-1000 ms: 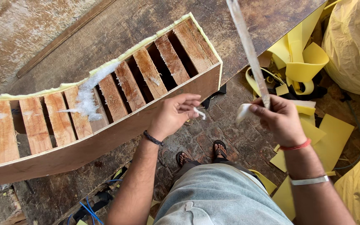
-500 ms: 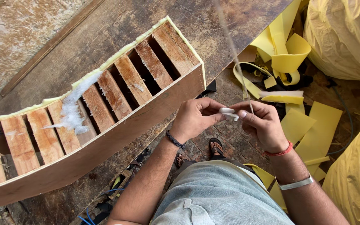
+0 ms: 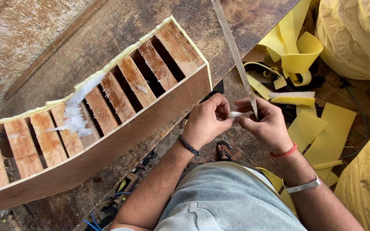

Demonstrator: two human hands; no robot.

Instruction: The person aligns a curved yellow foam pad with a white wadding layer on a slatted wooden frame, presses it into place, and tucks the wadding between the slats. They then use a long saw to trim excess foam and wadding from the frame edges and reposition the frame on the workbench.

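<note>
Workbench [image 3: 65, 47]: slatted wooden frame [image 3: 108, 124] holds probably white fibre [image 3: 76, 112].

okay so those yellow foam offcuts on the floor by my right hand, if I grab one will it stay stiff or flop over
Probably floppy: several yellow foam offcuts already curl and loop where they lie, like the bent strip. They look thin, so likely very light and easy to pinch. They would likely drag rather than slide on that rough floor.

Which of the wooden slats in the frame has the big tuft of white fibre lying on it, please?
The slat third from the frame's left end: a large white tuft lies across it, while the other slats are bare or carry only faint wisps.
</note>
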